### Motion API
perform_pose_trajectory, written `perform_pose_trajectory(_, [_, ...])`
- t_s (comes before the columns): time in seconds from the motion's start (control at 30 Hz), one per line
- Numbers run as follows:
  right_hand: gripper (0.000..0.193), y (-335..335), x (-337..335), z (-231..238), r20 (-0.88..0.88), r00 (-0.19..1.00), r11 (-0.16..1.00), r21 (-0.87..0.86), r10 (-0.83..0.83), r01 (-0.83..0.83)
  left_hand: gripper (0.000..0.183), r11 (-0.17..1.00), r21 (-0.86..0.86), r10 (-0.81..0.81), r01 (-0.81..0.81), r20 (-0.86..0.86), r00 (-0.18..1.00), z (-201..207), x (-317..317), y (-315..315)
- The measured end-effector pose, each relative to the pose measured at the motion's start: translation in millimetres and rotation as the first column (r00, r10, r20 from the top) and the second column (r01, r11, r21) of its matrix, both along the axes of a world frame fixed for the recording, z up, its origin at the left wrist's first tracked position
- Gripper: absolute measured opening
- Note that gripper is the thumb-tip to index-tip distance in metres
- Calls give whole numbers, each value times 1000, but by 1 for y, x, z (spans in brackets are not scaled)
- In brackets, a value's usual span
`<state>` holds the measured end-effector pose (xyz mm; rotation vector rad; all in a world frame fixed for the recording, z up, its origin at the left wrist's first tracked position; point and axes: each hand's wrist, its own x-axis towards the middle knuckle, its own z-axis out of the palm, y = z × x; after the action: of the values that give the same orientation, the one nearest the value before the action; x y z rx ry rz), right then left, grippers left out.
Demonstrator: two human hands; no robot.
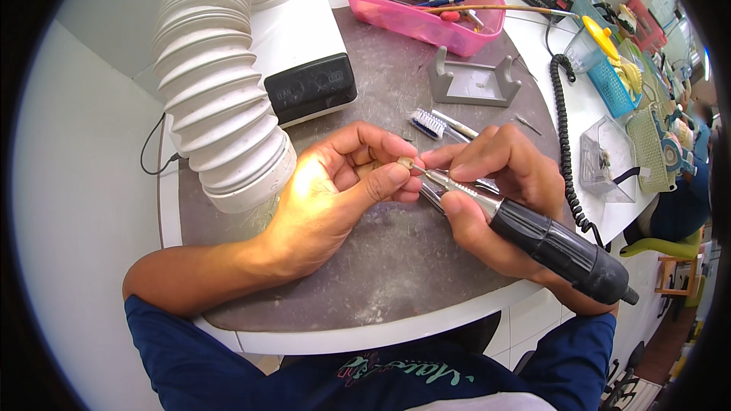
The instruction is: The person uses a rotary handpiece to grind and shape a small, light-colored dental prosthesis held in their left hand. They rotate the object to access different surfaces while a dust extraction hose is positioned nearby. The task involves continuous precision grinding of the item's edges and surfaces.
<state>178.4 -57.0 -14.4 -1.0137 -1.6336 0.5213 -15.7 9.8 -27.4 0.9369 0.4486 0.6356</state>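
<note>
Between the thumb and fingers of my left hand (327,190) is pinched a small beige dental crown (406,162). My right hand (510,194) grips a rotary handpiece (552,247), with a black body and a silver nose, like a pen. Its thin bur points left and meets the crown, or comes very close; I cannot tell which. Both hands are above the grey mat, fingertips almost together. Just beyond my right hand lies a brush with white and blue bristles (428,123), beside slim metal tools (455,126) partly hidden by that hand.
A ribbed white suction hose (221,99) arches down left of my left hand, before a white and black box (312,87). At the back are a pink tub (419,21) of tools and a grey handpiece stand (476,84). A coiled black cord (562,114) runs down the right.
</note>
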Motion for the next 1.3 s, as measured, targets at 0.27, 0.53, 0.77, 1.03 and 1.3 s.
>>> perform_pose_trajectory(0.27, [22,2,1,-2,46,999,1000,28,4,-5,17,1000,9,-2,2,3,1000,-1,0,-1])
perform_pose_trajectory(0.53, [21,0,-1,0,-10,1000,1000,-11,-5,5,17,1000,17,7,-7,-12,1000,0,-1,-1])
perform_pose_trajectory(0.77, [21,0,-1,1,-22,1000,1000,-6,3,-3,17,1000,28,10,-10,1,1000,-2,0,0])
perform_pose_trajectory(1.03, [22,0,0,2,64,998,1000,-10,-15,16,17,1000,28,6,-6,-11,1000,-1,0,-1])
perform_pose_trajectory(1.3, [23,1,0,1,65,998,1000,-1,-4,4,17,999,35,17,-17,-13,1000,-2,0,-2])
